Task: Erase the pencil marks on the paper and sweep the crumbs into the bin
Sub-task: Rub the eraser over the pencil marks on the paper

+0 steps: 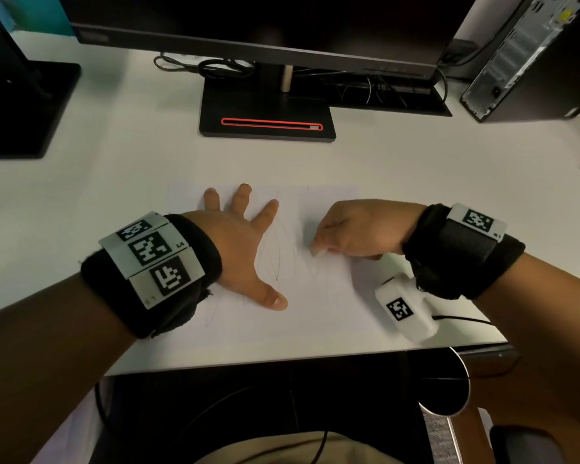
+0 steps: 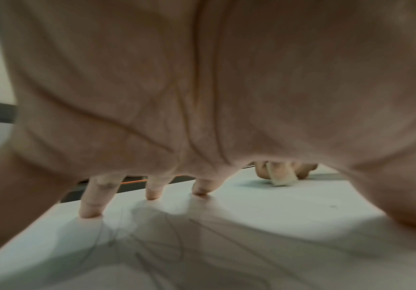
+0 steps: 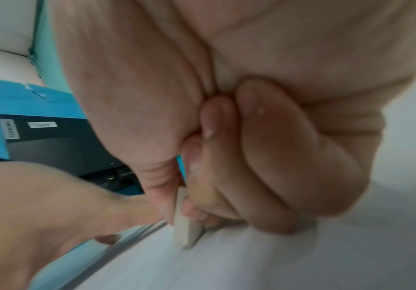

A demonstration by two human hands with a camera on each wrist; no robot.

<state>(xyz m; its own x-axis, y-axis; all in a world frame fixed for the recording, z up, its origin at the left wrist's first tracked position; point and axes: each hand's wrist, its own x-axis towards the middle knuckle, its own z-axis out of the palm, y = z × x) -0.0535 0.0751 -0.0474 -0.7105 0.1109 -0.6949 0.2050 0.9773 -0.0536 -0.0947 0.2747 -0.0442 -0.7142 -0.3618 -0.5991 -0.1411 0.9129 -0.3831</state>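
Note:
A white sheet of paper (image 1: 322,296) with faint curved pencil marks (image 1: 275,252) lies on the white desk. My left hand (image 1: 245,242) presses flat on its left half, fingers spread and straight; the left wrist view shows the fingertips (image 2: 90,212) on the sheet over the pencil marks (image 2: 172,241). My right hand (image 1: 352,229) pinches a small whitish eraser (image 1: 317,252) between thumb and fingers, its tip touching the paper near the middle. The eraser (image 3: 186,229) also shows pressed to the sheet in the right wrist view, and far off as the eraser (image 2: 281,176). No bin is visible.
A monitor stand (image 1: 267,112) with a red-edged slot sits behind the paper, cables (image 1: 215,67) behind it. A second black stand (image 1: 21,105) is at far left, a computer tower (image 1: 529,58) at far right. The desk's front edge (image 1: 282,361) runs just below the paper.

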